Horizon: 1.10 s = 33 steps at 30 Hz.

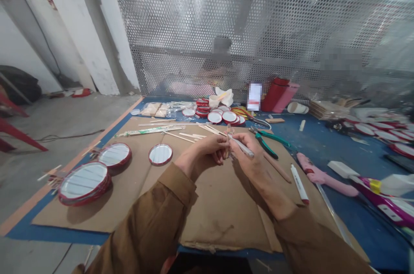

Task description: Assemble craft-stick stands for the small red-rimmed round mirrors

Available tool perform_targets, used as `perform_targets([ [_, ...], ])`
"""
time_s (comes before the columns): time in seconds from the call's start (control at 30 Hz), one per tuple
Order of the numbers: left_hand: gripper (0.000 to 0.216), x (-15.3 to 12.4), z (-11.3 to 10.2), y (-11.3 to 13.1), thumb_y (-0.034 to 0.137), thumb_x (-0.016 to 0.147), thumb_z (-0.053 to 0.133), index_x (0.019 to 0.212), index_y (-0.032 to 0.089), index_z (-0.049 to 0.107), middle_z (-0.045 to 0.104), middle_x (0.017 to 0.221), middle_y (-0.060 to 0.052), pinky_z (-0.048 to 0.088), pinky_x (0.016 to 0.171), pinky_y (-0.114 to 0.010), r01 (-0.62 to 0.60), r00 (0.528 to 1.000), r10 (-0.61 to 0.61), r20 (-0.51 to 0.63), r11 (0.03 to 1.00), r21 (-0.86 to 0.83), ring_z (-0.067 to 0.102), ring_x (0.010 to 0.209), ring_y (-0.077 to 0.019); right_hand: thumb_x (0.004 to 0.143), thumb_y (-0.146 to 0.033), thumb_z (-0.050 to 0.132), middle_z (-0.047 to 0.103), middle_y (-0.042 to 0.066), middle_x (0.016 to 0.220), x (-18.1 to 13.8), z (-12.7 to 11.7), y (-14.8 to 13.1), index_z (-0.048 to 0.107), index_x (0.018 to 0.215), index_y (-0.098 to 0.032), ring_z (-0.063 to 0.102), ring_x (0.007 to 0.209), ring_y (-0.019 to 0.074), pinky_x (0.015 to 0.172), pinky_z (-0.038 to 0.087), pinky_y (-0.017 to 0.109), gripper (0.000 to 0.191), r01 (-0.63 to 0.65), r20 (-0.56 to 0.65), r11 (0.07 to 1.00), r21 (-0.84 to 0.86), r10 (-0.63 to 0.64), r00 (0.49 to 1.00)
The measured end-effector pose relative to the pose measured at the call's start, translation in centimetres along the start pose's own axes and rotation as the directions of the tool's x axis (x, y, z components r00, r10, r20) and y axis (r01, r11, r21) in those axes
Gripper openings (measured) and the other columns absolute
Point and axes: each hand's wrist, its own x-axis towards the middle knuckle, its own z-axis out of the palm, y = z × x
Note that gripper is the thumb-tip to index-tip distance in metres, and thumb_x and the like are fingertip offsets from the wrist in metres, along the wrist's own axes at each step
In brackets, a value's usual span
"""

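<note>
**Pale pen (pixel 242 147) set to a small wooden piece (pixel 228 131), with discs waiting all round**

The right hand (pixel 252 157) is closed round the pale pen, its tip end against or just beside the wooden piece. The left hand (pixel 215 147) pinches that piece between its fingertips; both hands are above the cardboard (pixel 223 205), and finer detail at the grip is too small to tell.

At nine o'clock from the hands lies a single red-rimmed disc (pixel 161 154), no sticks showing at its edge. Beyond it, between eight and nine, a disc stack (pixel 84 181) has wooden sticks jutting from its side; these look the furthest along. At ten are loose sticks (pixel 192 137), seemingly unused, and at twelve a disc pile (pixel 223 116), with many more discs (pixel 378 129) far off toward three.

So the piece in hand appears mid-step, with much left over.

Green-handled pliers (pixel 268 144) lie at three, a capped marker (pixel 299 184) at four, and a pink glue gun (pixel 323 175) beyond them.
</note>
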Motion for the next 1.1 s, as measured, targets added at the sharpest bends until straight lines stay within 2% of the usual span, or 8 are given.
perform_targets([
  [0.23,0.033,-0.1,0.0,0.1,0.033,0.103,0.045,0.077,0.015,0.054,0.061,0.059,-0.001,0.05,0.047,-0.02,0.016,1.0,-0.016,0.0,1.0,0.017,0.062,0.045,-0.011,0.089,-0.041,0.059,0.072,0.006,0.088,-0.1,-0.1,-0.4,0.064,0.096,-0.021,0.067,0.079,0.0218,0.073,0.052,0.036,0.022,-0.002,-0.057,1.0,-0.007,0.001,0.998],
  [0.4,0.027,-0.1,0.0,0.0,0.031,0.102,0.047,0.08,0.016,0.053,0.06,0.058,0.001,0.05,0.047,-0.018,-0.008,1.0,0.008,0.006,1.0,-0.009,0.062,0.045,-0.0099,0.089,-0.041,0.058,0.072,0.006,0.087,0.1,-0.1,-0.5,0.064,0.094,-0.021,0.067,0.078,0.0223,0.072,0.053,0.036,0.021,0.007,-0.026,1.0,0.012,-0.006,1.0],
  [0.6,0.034,0.0,-0.1,-0.2,0.038,0.103,0.046,0.079,0.015,0.054,0.06,0.057,0.0,0.049,0.048,-0.017,-0.016,1.0,0.016,0.014,1.0,0.019,0.062,0.046,-0.0097,0.089,-0.045,0.059,0.071,0.006,0.086,0.0,-0.2,-0.8,0.063,0.093,-0.021,0.067,0.077,0.0221,0.07,0.052,0.036,0.024,-0.035,-0.062,0.999,0.016,0.036,0.997],
  [0.8,0.031,-0.1,0.0,0.1,0.025,0.103,0.04,0.077,0.016,0.053,0.059,0.054,0.001,0.049,0.049,-0.018,0.007,1.0,-0.007,0.012,1.0,0.024,0.062,0.046,-0.0097,0.09,-0.039,0.058,0.072,0.006,0.088,0.0,-0.2,-0.7,0.063,0.094,-0.021,0.066,0.075,0.021,0.069,0.052,0.034,0.019,-0.017,-0.024,1.0,0.008,0.017,1.0],
  [1.1,0.035,-0.3,0.1,0.0,0.032,0.102,0.043,0.075,0.015,0.055,0.059,0.055,0.0,0.049,0.049,-0.017,-0.007,1.0,0.007,-0.016,0.999,0.042,0.062,0.047,-0.009,0.089,-0.042,0.058,0.07,0.004,0.084,0.0,-0.2,-0.8,0.063,0.092,-0.022,0.065,0.074,0.0199,0.067,0.05,0.032,0.02,-0.034,-0.032,0.999,0.036,0.035,0.999],
])
